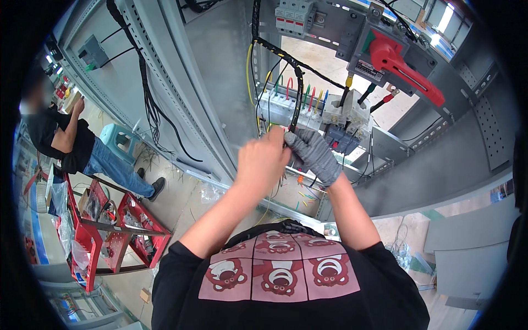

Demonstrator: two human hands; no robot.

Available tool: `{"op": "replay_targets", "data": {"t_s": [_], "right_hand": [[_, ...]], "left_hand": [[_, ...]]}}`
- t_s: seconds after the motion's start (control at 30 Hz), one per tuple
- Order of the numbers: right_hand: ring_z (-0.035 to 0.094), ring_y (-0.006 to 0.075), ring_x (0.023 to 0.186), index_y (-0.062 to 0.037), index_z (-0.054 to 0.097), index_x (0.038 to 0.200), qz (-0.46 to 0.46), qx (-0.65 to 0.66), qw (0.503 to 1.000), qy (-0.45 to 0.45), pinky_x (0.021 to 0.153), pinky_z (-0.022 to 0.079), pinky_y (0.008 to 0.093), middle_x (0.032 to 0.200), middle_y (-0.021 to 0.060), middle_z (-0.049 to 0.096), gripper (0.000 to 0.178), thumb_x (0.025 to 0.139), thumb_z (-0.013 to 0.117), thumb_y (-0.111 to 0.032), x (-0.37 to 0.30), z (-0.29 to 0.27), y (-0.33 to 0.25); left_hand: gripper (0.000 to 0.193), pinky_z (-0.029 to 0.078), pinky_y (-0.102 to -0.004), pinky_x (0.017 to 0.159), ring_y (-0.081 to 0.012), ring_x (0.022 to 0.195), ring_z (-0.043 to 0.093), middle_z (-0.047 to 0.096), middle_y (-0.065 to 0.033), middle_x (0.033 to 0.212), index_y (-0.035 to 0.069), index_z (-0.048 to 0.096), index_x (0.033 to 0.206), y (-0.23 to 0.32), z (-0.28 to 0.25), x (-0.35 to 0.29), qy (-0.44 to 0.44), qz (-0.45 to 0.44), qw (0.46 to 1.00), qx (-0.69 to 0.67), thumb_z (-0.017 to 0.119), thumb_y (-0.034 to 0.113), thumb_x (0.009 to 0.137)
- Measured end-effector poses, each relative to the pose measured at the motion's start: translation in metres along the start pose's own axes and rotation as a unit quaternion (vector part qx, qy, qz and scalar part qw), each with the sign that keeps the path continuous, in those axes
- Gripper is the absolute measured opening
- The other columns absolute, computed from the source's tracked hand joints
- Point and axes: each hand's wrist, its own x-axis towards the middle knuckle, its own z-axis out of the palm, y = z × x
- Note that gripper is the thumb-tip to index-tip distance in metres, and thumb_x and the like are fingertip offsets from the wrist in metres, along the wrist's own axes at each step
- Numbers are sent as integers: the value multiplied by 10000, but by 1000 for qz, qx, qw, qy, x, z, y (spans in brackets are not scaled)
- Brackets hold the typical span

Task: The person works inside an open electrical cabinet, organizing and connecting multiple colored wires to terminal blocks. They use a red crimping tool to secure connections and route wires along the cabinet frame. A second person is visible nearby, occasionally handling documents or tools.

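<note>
A black wrapped cable bundle (pixel 300 82) hangs down inside a grey metal cabinet and runs to my hands. My right hand (pixel 316 155), in a grey knitted glove, is closed around its lower end. Bare and slightly blurred, my left hand (pixel 263 160) is beside it with fingers pinched together; what they hold is hidden. Just beyond my hands sits a row of white circuit breakers (pixel 283 110) with coloured wires rising from it. To the right of that, a larger breaker (pixel 342 140) stands below clear terminal covers (pixel 357 114).
A red rotary handle (pixel 404 71) juts out at the upper right, and fuse holders (pixel 294 21) are mounted at the top. Black cables (pixel 144 82) hang along the left panel. A person (pixel 69 137) stands at left near a teal stool (pixel 116 140) and a red tool cart (pixel 93 236).
</note>
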Motion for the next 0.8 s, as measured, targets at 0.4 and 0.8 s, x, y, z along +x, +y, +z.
{"op": "replay_targets", "data": {"t_s": [0.4, 0.8], "right_hand": [[643, 287, 814, 4, 633, 1035, -161, -137, 972, 98, 751, 492, 348, 877, 181, 657, 289, 843, 600, -210, -10, -1, 13], [622, 160, 716, -44, 660, 998, -95, -56, 943, 313, 701, 497, 281, 847, 101, 673, 198, 886, 611, -199, -31, -33, 52]], "left_hand": [[448, 402, -260, 875, -131, 948, 524, 417, -71, 1302, 51, 363, 1377, -41, 28, 3, -150, -43, 864, -479, 485, 150, 957], [208, 428, -224, 789, -75, 862, 540, 583, -9, 939, 15, 525, 1125, -79, 93, 32, -115, -52, 846, -518, 511, 89, 931]]}}
